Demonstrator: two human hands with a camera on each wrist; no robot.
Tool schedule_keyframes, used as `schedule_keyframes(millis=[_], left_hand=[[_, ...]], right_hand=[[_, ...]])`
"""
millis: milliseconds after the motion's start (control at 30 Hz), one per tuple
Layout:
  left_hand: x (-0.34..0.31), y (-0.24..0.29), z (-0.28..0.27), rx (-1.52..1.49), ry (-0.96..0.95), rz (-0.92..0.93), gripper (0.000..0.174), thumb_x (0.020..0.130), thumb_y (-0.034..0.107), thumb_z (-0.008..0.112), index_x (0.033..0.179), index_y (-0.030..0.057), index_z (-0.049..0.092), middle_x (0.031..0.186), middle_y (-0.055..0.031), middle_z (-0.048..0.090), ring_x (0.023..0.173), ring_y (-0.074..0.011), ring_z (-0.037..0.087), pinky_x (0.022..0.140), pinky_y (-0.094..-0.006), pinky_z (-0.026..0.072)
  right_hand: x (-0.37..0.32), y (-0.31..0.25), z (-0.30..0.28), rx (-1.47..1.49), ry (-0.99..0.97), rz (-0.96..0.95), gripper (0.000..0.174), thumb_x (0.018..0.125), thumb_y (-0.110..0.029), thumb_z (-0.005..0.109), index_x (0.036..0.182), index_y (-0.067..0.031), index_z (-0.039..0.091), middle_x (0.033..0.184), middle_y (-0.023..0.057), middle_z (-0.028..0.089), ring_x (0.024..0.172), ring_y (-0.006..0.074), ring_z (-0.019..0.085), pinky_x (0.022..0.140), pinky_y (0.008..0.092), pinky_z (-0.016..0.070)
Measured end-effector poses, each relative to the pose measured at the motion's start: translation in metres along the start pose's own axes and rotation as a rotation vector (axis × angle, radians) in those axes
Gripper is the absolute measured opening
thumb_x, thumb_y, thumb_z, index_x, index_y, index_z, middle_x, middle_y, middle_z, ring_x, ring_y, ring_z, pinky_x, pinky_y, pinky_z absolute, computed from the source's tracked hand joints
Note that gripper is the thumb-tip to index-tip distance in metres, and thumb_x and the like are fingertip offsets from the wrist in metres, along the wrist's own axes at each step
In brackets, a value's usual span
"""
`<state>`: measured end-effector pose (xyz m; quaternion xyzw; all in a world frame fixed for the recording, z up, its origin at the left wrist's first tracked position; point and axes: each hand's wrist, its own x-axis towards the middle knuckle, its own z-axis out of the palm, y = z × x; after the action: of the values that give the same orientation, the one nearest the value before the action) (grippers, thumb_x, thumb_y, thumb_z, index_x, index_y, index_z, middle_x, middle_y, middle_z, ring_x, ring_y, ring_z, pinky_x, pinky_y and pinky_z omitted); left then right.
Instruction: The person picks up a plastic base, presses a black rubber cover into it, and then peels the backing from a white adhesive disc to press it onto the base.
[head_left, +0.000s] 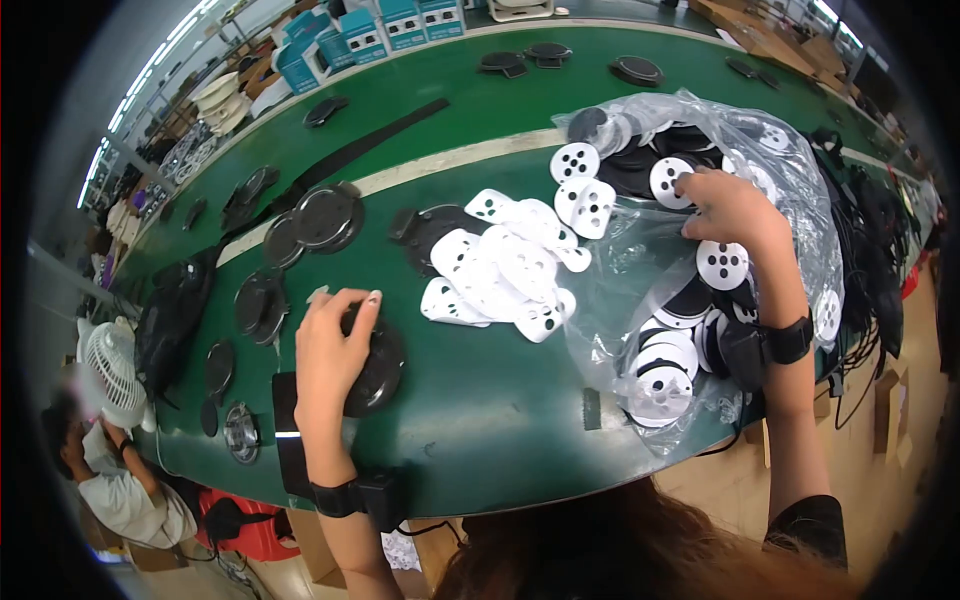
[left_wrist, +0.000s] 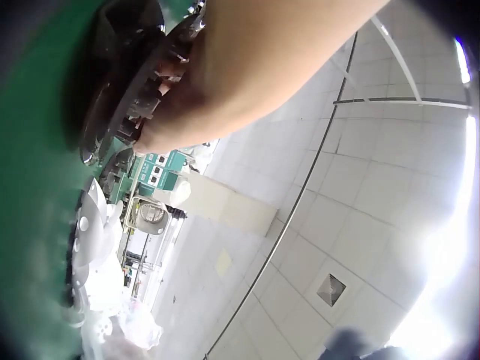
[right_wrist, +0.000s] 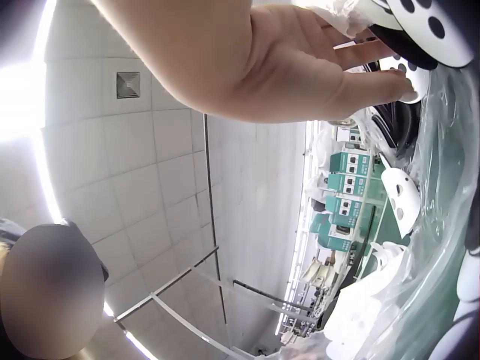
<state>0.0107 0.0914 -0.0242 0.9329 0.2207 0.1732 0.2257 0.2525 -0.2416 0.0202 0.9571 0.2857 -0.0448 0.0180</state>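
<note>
In the head view my left hand (head_left: pixel 335 345) holds a glossy black round part (head_left: pixel 380 372) by its upper edge, low over the green table. The left wrist view shows that black part (left_wrist: pixel 124 105) side-on, its inner fittings partly hidden by the hand. My right hand (head_left: pixel 738 208) reaches into a clear plastic bag (head_left: pixel 622 262), thumb and fingertips at the edge of a white disc with black holes (head_left: pixel 668 183). In the right wrist view the thumb lies on a white disc (right_wrist: pixel 412 81), with the other fingers partly hidden. More white discs (head_left: pixel 722 265) and black discs fill the bag.
Left of the bag lies a pile of white plates with holes (head_left: pixel 520 265). Several black round parts (head_left: pixel 328 217) are scattered on the green table (head_left: pixel 480 400). Black cables (head_left: pixel 880 240) hang at the right edge. Teal boxes (head_left: pixel 365 35) stand at the back; another person (head_left: pixel 130 500) sits far left.
</note>
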Motion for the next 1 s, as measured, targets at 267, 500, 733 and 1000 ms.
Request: schedule_keyframes(millis=[267,500,733,1000], left_hand=[[-0.005,0.01,-0.018,0.063,-0.051,0.196,0.028,0.072,0.022,0.073,0.085,-0.0013,0.064,0.08,-0.0136,0.056,0.073,-0.0296,0.057,0.067,-0.0358,0.0453],[-0.005,0.015,-0.029,-0.08,0.153,0.206,0.012,0.083,0.008,0.061,0.08,-0.004,0.06,0.071,-0.0118,0.056,0.062,-0.0232,0.054,0.06,-0.0323,0.0412],[-0.007,0.021,-0.029,-0.12,0.271,0.047,0.018,0.088,0.01,0.056,0.076,-0.0026,0.061,0.07,-0.0088,0.054,0.063,-0.0177,0.052,0.058,-0.0284,0.0389],[-0.027,0.059,0.004,-0.877,-0.192,0.184,0.008,0.086,0.004,0.057,0.086,-0.0011,0.064,0.077,-0.0033,0.06,0.072,-0.0073,0.054,0.061,-0.0199,0.0423]], right_hand=[[-0.004,0.012,-0.006,-0.072,-0.063,0.115,0.037,0.061,-0.017,0.075,0.093,-0.0046,0.061,0.091,0.0131,0.062,0.09,0.0312,0.06,0.075,0.039,0.0476],[0.007,0.019,-0.004,0.096,0.257,-0.122,0.028,0.069,-0.007,0.069,0.095,-0.0019,0.061,0.079,0.0169,0.063,0.076,0.0327,0.062,0.067,0.0386,0.0473],[0.01,0.0,-0.016,0.269,0.447,-0.184,0.022,0.071,-0.004,0.068,0.091,0.0014,0.059,0.071,0.0173,0.063,0.061,0.0293,0.061,0.057,0.0339,0.0467],[-0.026,-0.059,-0.053,1.17,-0.009,-0.271,0.021,0.079,-0.013,0.067,0.09,0.0006,0.056,0.076,0.0052,0.063,0.063,0.0078,0.06,0.05,0.0194,0.0491]])
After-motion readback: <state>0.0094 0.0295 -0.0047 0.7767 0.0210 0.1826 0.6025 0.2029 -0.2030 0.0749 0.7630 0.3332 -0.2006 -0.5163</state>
